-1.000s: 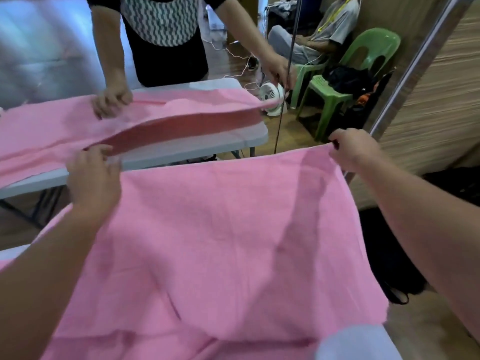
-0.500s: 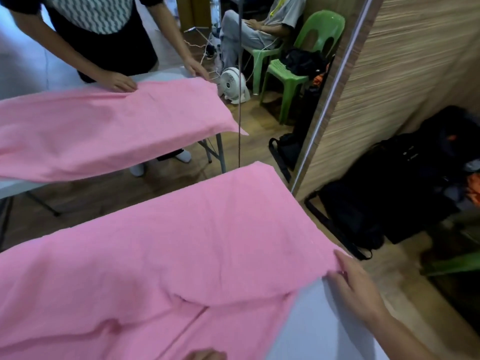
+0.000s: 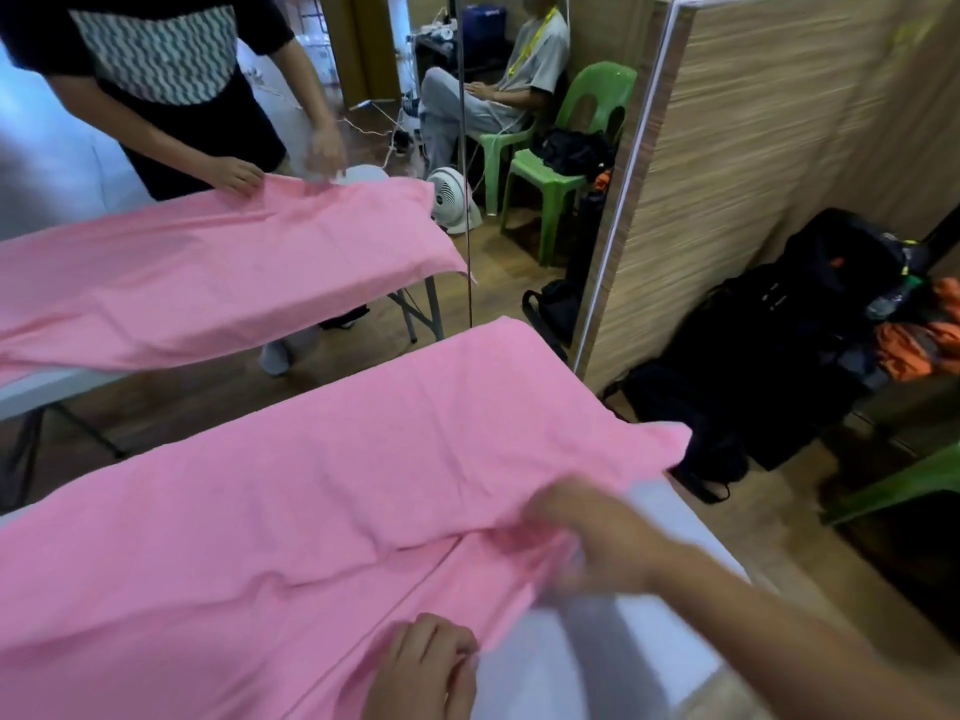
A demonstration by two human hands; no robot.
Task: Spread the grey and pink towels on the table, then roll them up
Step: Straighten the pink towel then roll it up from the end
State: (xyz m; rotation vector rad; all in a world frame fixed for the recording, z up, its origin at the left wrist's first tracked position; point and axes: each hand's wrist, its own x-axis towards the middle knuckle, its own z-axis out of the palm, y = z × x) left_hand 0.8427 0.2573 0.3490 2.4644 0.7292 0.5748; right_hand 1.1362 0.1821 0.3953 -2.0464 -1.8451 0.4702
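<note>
Pink towel [image 3: 311,485]: we see it spread across the white table [image 3: 597,667], near-right corner rumpled.
Left hand [image 3: 421,667]: fingers curled, pinching the towel's near edge.
Right hand [image 3: 597,543]: on the rumpled corner, blurred; we cannot tell its grip.

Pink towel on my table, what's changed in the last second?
The pink towel went from held up by both hands to lying spread on the table. The right hand, blurred, moved left onto its near part; the left hand now grips the near edge. The white fan and green chair stayed put.
</note>
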